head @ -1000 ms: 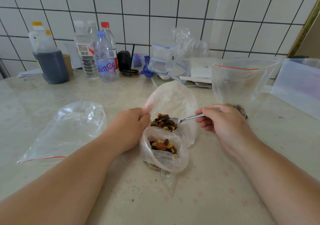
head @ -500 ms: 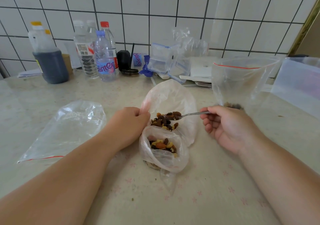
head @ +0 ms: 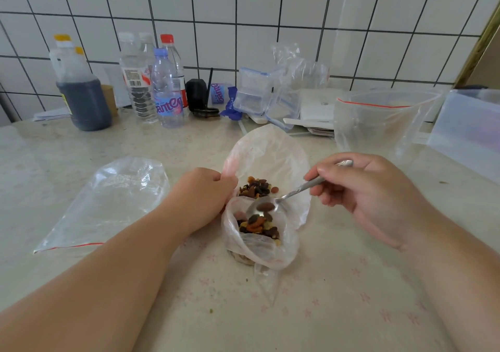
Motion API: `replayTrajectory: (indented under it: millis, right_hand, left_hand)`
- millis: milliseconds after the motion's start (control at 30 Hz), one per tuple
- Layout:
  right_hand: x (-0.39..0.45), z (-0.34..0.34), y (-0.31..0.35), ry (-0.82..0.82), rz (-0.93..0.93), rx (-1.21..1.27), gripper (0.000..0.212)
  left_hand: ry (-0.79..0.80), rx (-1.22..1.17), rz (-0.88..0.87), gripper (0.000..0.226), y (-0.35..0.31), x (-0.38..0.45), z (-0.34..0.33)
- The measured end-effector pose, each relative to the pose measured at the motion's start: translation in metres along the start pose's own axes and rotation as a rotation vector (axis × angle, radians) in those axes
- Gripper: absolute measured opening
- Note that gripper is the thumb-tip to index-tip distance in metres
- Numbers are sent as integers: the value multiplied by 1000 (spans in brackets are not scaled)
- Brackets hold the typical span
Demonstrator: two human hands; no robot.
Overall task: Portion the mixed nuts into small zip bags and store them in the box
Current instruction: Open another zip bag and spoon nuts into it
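Below the right hand (head: 378, 197), which pinches a spoon (head: 263, 208), nuts (head: 258, 225) drop into the small bag (head: 259, 243); the left hand (head: 201, 197) grips the bigger bag's (head: 270, 156) rim. Filling continues; next calls for another scoop.

A shiny metal spoon (head: 263, 208) is seen between the hands, over thin, crinkled, glossy clear plastic bags (head: 259, 246) on a smooth tabletop (head: 324, 311).

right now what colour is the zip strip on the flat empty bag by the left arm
Red: a thin red line along the flat bag's near edge, clearest in the head view.
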State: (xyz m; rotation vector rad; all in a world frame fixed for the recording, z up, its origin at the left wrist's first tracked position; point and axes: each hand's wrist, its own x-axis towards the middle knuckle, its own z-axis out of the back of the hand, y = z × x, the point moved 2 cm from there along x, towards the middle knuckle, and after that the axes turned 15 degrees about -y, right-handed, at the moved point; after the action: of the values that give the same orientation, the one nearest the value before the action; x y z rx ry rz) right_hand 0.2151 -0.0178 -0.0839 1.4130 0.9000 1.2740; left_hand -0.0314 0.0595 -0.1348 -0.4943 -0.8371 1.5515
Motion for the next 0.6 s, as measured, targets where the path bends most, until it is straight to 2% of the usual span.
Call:
replayTrajectory:
  millis: [100, 200, 267, 400, 500, 600]
  right_hand:
    - [-8, -5, 3, 182, 251, -194, 16]
    - [-11, -5, 4, 248, 362, -236, 17]
    - [-8, -2, 4, 169, 324, -138, 18]
    - [6, 7, -6, -189, 127, 27, 21]
    - [12, 8, -20, -376, 76, -143, 24]
    - [14, 7, -27, -429, 70, -328, 22]
  left_hand:
    - [-12, 2, 9, 50, 0, -1, 0]
    - [-26, 12, -12, 49, 0, -1, 0]
    - [-29, 19, -18, 49, 0, -1, -1]
    - [-23, 12, -45, 46, -1, -3, 0]
    - [-14, 26, -71, 52, -2, -3, 0]
    - [-21, 47, -100, 52, -3, -3, 0]
